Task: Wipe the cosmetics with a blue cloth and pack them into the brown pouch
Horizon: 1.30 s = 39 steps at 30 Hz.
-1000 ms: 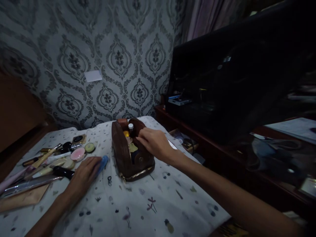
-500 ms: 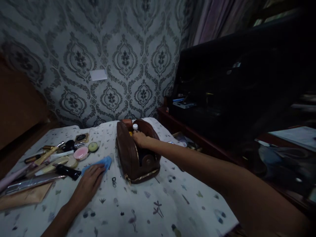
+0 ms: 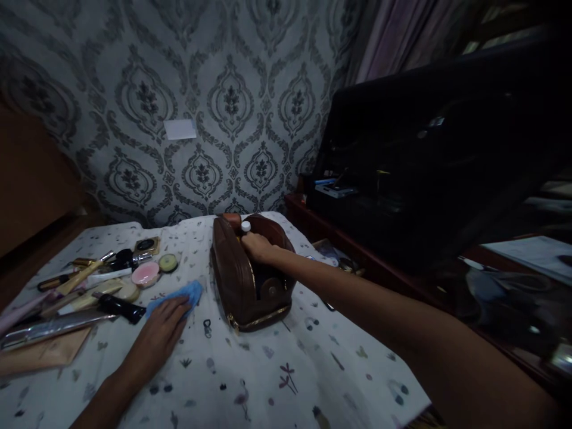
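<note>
On the bed-like printed cloth surface [image 3: 268, 381] stands a brown cosmetic bag [image 3: 235, 286], its zipped top spread wide. My right hand [image 3: 259, 246] reaches into it, fingers curled just under the white cap of a small bottle [image 3: 245, 226]; the fingertips are hidden inside. To the left, my left hand [image 3: 163, 325] lies palm down with its fingers flat on a crumpled blue cloth [image 3: 193, 292]. Beside that cloth are a black tube [image 3: 120, 307], a pink round compact [image 3: 145, 274] and a green-topped round jar [image 3: 168, 263].
Several brushes, tubes and a silver-toned pack [image 3: 58, 328] lie heaped at the left. A small black hair tie or clip [image 3: 207, 328] is near the bag. A large dark open case [image 3: 402, 143] rises at the right, and a patterned wall [image 3: 227, 113] stands behind.
My right hand has shifted slightly up and away inside the bag, near the bottle cap. My left hand stays on the blue cloth. The view has tilted a little.
</note>
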Available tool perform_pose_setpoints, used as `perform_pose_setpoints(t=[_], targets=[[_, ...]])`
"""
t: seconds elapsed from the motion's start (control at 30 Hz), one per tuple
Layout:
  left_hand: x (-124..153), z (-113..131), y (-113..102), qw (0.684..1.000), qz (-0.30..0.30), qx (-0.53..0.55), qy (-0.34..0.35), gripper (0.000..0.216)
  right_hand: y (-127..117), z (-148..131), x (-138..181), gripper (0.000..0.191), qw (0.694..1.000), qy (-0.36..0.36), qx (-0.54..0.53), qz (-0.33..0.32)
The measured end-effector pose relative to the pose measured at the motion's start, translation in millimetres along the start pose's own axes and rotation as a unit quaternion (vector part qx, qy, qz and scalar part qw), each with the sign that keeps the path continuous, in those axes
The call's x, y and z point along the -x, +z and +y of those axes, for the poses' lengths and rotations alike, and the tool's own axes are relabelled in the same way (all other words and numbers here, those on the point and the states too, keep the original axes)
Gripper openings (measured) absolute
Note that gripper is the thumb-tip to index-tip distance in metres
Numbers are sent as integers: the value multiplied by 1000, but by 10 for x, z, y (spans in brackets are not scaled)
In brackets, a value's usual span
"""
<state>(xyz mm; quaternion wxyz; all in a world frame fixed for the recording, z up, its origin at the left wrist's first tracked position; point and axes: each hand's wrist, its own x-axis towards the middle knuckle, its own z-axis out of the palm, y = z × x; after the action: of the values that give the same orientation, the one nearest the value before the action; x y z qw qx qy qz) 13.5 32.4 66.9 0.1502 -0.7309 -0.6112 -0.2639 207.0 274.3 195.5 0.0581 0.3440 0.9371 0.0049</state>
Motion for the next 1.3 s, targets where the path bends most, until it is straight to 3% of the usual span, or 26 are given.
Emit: perform_pose_setpoints(t=[0.23,0.47,0.93,1.3], targets=[[20,-26,18,1000,1,0,7,30,-236,0,76,48,994,29,0,105],[23,-38,16,1000,3,-1,20,32,-268,91,-94,31,996,23,-9,85],[37,-52,28,1000,-1,-7,23,34,-317,18,-52,33,995,34,-26,91],[24,-46,4,999,5,-21,39,35,-309,116,-109,35,996,23,-29,81]])
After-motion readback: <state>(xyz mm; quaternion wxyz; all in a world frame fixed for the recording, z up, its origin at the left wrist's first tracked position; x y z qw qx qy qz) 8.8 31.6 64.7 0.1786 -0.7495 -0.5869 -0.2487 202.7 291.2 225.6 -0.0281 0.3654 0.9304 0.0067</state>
